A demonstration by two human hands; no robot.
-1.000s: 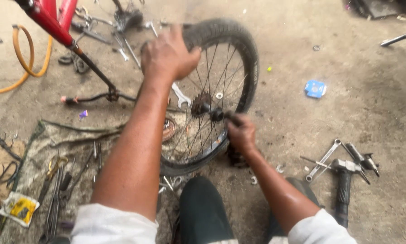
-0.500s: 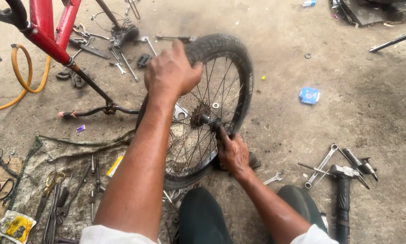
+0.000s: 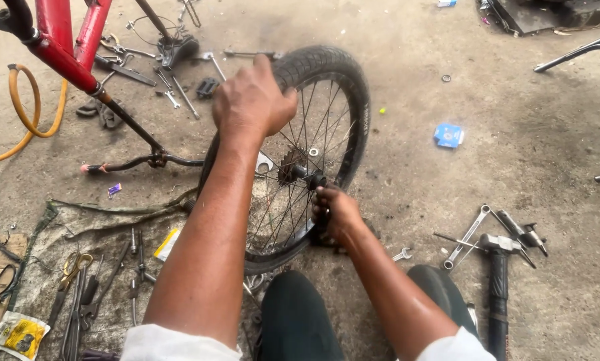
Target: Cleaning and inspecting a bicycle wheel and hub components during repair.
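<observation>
The left hand (image 3: 253, 100) clamps its fingers on the tyre (image 3: 333, 73) of the upright wheel, while the right hand (image 3: 335, 212) curls closed just under the hub (image 3: 307, 175).

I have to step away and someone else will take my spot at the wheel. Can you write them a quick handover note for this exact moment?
Left hand: gripping the top of the tyre, holding the bicycle wheel upright on the floor.
Right hand: at the hub, fingers beside the axle end; whether it holds a tool cannot be told.
Nearby: hammer and spanners to the right, more tools on the cloth to the left, red frame behind.
Done: wheel is off the frame.
Left: hub work, refitting.
</observation>
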